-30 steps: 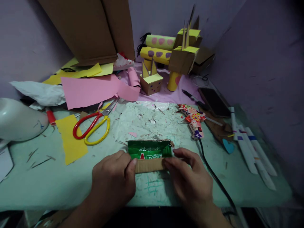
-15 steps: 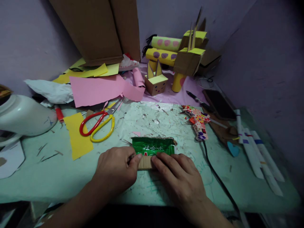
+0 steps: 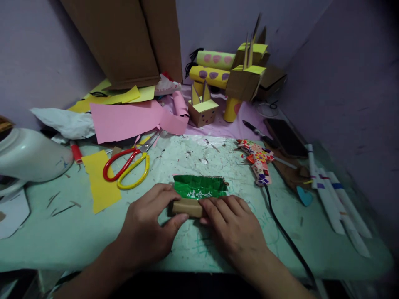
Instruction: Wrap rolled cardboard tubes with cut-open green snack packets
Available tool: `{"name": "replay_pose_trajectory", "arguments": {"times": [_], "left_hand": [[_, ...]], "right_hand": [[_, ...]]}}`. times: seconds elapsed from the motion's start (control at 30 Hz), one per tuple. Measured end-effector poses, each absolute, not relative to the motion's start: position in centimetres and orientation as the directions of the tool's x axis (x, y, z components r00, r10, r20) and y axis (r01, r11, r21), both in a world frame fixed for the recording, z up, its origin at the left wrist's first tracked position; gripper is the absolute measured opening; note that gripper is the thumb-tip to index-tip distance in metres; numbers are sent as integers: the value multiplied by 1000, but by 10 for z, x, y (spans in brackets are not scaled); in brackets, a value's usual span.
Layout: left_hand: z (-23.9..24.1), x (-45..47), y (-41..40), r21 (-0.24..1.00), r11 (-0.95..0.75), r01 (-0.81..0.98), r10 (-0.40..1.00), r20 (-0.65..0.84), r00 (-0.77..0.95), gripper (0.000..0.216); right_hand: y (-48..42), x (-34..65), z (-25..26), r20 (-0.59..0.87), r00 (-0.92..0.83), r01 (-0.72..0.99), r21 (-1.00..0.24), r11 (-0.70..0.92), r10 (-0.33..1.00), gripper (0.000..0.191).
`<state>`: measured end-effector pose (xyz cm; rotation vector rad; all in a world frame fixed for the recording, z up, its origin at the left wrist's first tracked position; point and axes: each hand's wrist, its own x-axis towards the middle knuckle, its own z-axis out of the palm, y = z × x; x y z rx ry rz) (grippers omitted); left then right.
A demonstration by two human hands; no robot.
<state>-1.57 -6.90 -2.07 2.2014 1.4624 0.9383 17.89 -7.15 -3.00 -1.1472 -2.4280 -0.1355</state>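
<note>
A piece of cardboard (image 3: 202, 185), green and printed with white characters on its upper face, lies on the table in front of me. Its near edge is rolled over, so a brown strip shows. My left hand (image 3: 148, 222) pinches the left end of that roll between thumb and fingers. At the other end, my right hand (image 3: 235, 230) has its fingers closed over the roll, with the thumb mostly hidden. To the left lie scissors (image 3: 132, 166) with one red and one yellow handle. A glue gun (image 3: 257, 160) with a flowered cover rests to the right.
Yellow paper (image 3: 101, 182) and a white jug (image 3: 37, 153) are at the left. Pink paper (image 3: 124, 120), a small cardboard box with ears (image 3: 203, 113) and spotted yellow tubes stand behind. A black cord (image 3: 283, 228), markers (image 3: 349, 211) and a phone (image 3: 286, 137) are on the right.
The near edge of the cardboard has been rolled further over, and less green shows. My left thumb has moved down in front of the roll, with the fingers above it.
</note>
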Motion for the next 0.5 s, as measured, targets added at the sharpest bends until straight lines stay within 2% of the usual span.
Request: {"name": "replay_pose_trajectory", "arguments": {"times": [0.1,0.17,0.23,0.33,0.4,0.5], "left_hand": [[-23,-16,-68,533,-468,705,879,362,310,23],[-23,-17,-67,544,-464,700,883,344,318,21],[-21,-18,-65,605,-415,680,910,281,305,18],[-15,-19,-63,735,-204,646,977,117,176,19],[-10,-19,-60,791,-59,610,998,44,41,28],[-2,-15,-53,766,-45,642,997,72,-16,53]], "right_hand": [[-67,177,-28,417,-558,757,-99,646,718,34],[-66,177,-27,402,-548,757,-135,640,733,32],[-67,178,-25,379,-541,736,-219,641,751,26],[-74,182,-24,449,-512,667,-330,668,732,18],[-80,185,-25,534,-493,618,-341,708,687,21],[-87,188,-28,590,-502,558,-336,758,632,27]]}}
